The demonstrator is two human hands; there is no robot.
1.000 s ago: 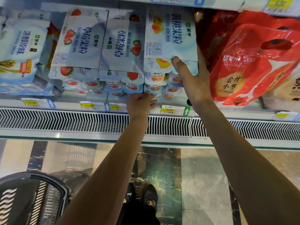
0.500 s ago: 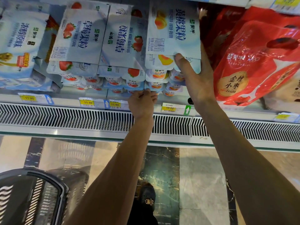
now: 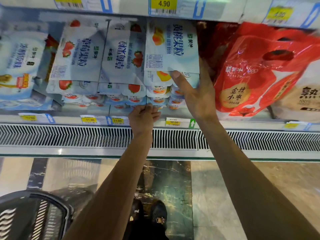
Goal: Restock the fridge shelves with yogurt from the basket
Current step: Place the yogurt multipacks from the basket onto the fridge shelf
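We have the peach yogurt pack [image 3: 171, 49] at twelve o'clock in our view. It lies tilted on top of the peach stack [image 3: 158, 94] on the fridge shelf [image 3: 69, 119]. Our right hand [image 3: 195, 96] grips its lower right corner, with the thumb across the front edge and the fingers going round the right side, out of sight. Our left hand [image 3: 143, 116], at six o'clock from the stack, has its fingers curled against the front of the lowest cups. We cannot tell whether it pinches them or only steadies them.

The first risk, as we judge it, is the tilt. The pack's front edge hangs over the cups below, so if we let go before it sits flat it could slide forward off the shelf and drop to the floor. A hard push back could also shove the layers under it askew, since loose stacked cups shift easily.

The strawberry packs [image 3: 121, 54] touch it at nine o'clock and lean unevenly, so a sideways nudge might tip them. At three o'clock the red bag [image 3: 256, 66] crowds the back of our right hand, and drawing the hand out could drag the bag forward. The basket [image 3: 34, 194] sits well apart at seven o'clock.
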